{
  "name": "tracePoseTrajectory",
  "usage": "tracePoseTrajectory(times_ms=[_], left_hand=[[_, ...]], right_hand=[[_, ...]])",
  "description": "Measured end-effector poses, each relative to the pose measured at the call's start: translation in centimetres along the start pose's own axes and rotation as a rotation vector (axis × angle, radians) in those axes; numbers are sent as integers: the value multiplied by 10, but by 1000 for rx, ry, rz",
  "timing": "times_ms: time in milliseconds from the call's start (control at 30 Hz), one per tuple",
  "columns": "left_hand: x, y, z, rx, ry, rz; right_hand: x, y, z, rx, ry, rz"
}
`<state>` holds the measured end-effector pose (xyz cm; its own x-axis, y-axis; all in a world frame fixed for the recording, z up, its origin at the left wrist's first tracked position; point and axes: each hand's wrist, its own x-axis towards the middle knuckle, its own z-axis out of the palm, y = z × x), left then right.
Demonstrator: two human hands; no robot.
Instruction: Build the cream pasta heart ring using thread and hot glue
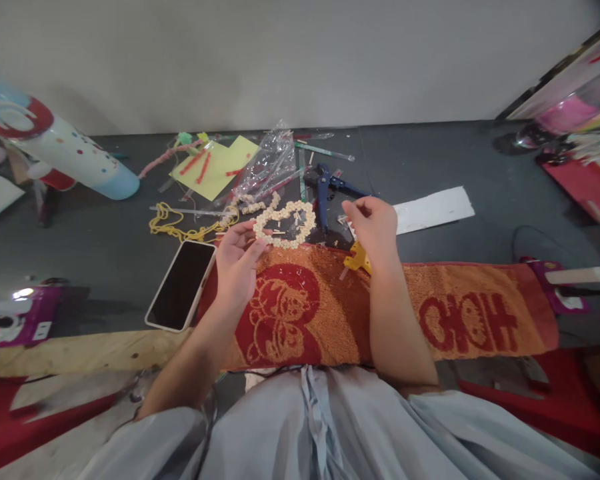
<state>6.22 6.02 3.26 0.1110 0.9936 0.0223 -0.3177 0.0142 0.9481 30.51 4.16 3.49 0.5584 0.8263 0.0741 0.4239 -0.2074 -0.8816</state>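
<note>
My left hand (237,260) pinches the lower left edge of a heart-shaped ring of small cream beads (307,230) between thumb and fingers, and the ring is raised over the far edge of the towel. To its right, my right hand (376,225) is closed with thumb and fingertips together. Whatever it may hold is too small to make out. Beneath the right wrist lies a yellow tool (356,259) with a clear stick end, partly hidden by the arm. Blue-handled pliers (323,193) lie just beyond, between both hands.
An orange and red towel (345,320) covers the near table edge. A phone (180,287), yellow cord (193,233), yellow paper (213,177), clear plastic bag (275,157) and a bottle (80,153) are left or behind. A white strip (435,210) lies right.
</note>
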Motion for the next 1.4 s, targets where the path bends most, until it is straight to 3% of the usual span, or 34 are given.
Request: tracePoseTrajectory(times_ms=[233,400,467,667,1033,1267,1400], left_hand=[[0,-1,-2,17,-14,4],[1,-3,-4,42,-6,38],[2,-4,-3,58,1,55],[0,-4,1,84,42,125],[-4,-8,-2,229,14,274],[-4,-7,-1,217,14,256],[-2,-8,-1,143,17,195]], right_hand=[[-7,-11,5,3,-171,-34],[-20,-25,7,301,-587,95],[-25,-32,9,370,-661,138],[-33,-47,18,402,-647,175],[-36,-48,23,384,-585,176],[-37,-50,22,363,-566,169],[-37,-50,20,444,-616,178]])
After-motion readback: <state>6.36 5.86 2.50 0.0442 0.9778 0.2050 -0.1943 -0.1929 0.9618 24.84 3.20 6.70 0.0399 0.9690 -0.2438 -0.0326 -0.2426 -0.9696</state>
